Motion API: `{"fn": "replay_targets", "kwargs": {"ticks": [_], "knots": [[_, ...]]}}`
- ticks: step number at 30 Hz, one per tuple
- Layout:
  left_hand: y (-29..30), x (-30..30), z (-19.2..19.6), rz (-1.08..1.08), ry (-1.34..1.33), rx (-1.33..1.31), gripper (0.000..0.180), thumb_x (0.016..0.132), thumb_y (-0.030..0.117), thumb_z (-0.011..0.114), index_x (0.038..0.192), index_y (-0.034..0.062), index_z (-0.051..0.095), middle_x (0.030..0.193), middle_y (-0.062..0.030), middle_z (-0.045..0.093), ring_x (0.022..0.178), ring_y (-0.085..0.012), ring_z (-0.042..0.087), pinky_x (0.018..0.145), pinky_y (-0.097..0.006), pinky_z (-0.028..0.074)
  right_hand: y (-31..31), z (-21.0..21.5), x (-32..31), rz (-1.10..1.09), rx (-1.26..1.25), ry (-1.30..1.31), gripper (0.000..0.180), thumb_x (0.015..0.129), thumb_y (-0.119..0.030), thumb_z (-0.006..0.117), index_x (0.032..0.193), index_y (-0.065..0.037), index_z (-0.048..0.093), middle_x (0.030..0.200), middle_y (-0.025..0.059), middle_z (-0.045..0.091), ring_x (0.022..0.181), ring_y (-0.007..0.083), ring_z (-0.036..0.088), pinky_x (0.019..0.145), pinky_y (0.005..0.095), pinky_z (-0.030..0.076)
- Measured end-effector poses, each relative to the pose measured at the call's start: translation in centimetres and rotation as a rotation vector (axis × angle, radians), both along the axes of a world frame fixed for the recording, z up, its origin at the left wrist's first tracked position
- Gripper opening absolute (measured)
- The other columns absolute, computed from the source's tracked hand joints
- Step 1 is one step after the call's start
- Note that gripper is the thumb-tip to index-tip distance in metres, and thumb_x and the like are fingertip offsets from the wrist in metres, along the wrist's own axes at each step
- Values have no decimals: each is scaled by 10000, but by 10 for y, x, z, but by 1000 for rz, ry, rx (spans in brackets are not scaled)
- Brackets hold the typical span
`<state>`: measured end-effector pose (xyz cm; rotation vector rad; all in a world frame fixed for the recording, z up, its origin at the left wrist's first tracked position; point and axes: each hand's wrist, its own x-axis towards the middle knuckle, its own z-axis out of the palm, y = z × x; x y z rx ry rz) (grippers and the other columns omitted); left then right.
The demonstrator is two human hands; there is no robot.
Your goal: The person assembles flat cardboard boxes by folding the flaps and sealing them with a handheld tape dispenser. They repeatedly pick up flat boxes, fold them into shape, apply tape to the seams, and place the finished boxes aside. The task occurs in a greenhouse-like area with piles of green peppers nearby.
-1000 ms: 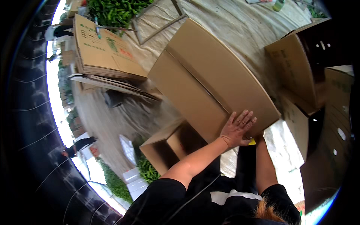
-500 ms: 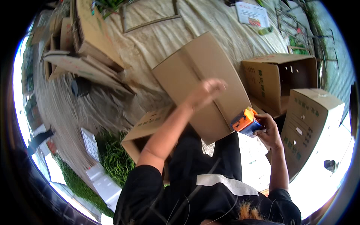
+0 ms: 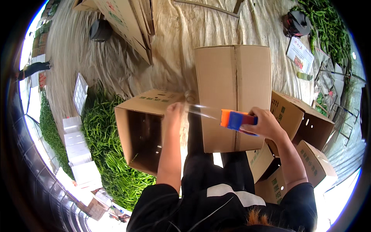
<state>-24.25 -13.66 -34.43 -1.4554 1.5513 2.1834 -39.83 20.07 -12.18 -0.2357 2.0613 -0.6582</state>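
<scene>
My right hand (image 3: 264,124) is wrapped round an orange and blue tape dispenser (image 3: 236,120), in front of the closed cardboard box (image 3: 216,73). A shiny clear strip of tape (image 3: 203,111) stretches leftward from it toward my left hand (image 3: 175,112). That hand is closed and slightly blurred, with the strip's end seemingly pinched in its fingers. The box stands before my legs, a seam running down the middle of its upper face. Left of it lies an open carton (image 3: 148,101), its dark inside facing me, partly behind my left forearm.
Green peppers (image 3: 110,154) lie heaped at the left, beside white boxes (image 3: 79,154). Open cartons (image 3: 301,116) stand at the right. Flattened cardboard (image 3: 127,23) and a dark round container (image 3: 101,31) sit far left on the wrinkled ground sheet (image 3: 174,50).
The box now stands straighter and farther right in view. My left hand has left its top and moved left. The dispenser has turned leftward, and clear tape now spans between my hands.
</scene>
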Motion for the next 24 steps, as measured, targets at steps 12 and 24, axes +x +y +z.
{"fn": "replay_targets", "kwargs": {"ticks": [12, 24], "knots": [[104, -52, -29, -290, -335, -337, 489, 945, 438, 476, 1114, -1, 609, 1008, -180, 663, 948, -304, 620, 809, -407, 477, -32, -96, -7, 259, 274, 106, 484, 674, -555, 715, 858, -110, 673, 822, 85, 684, 827, 266, 665, 741, 391, 506], [135, -46, 7, -362, -197, -897, 551, 1004, 413, 335, 949, -57, 617, 899, -231, 656, 828, -398, 620, 704, -451, 469, 210, -67, -89, -105, 367, -158, 334, 654, -368, 820, 789, -82, 711, 718, 55, 697, 632, 174, 665, 635, 331, 515]]}}
